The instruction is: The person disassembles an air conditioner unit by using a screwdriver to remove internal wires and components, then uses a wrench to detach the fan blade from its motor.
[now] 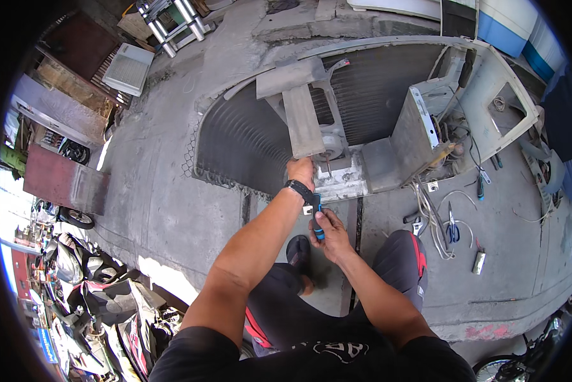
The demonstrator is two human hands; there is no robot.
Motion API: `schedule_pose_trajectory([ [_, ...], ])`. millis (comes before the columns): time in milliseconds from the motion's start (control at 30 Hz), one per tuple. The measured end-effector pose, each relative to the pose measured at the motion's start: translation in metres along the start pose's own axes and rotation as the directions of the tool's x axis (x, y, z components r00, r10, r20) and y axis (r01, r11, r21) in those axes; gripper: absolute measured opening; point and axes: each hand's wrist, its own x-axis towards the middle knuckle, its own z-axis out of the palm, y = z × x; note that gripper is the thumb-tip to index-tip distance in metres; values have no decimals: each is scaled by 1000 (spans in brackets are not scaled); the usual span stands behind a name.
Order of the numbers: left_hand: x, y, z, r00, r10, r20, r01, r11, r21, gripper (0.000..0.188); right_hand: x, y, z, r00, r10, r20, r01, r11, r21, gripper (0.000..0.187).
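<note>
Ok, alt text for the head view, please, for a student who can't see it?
A person's left hand is at the near end of a grey bracket on an opened metal unit lying on concrete, while the right hand has a blue-and-black tool in its grip; more hand tools lie at right.

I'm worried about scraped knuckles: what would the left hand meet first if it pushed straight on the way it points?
The left hand would probably meet the lower end of the dusty grey metal bracket just ahead; whether they already touch, I cannot tell.

Parked motorcycles [111,302], metal ladder [190,18]
</note>
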Motion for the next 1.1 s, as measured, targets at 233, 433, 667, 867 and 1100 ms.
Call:
schedule_pose_trajectory([
  [233, -3, 4, 0, 999, -38, -20, 39, 997, 72, 6, -6, 2, -6, 989, 122, 81, -146, 861, 487, 30],
  [433, -6, 10, 9, 999, -41, -15, 39, 992, -122, 25, -4, 7, -3, 970, -145, -195, 144, 989, -18, 37],
  [667, 10, -4, 2, 981, 156, -113, -151, 987, 53, 42, 4, 22, 14, 941, -225, -254, 241, 970, 35, 42],
  [867, -2, 1, 21, 986, 115, -123, -104, 991, 88, 42, -4, 5, -15, 999, 46, 8, -45, 897, 440, 33],
  [1100, 21, -14, 7, 982, 105, -154, -86, 988, 128, 28, 3, 11, 5, 945, -34, -326, 93, 981, 168, 30],
])
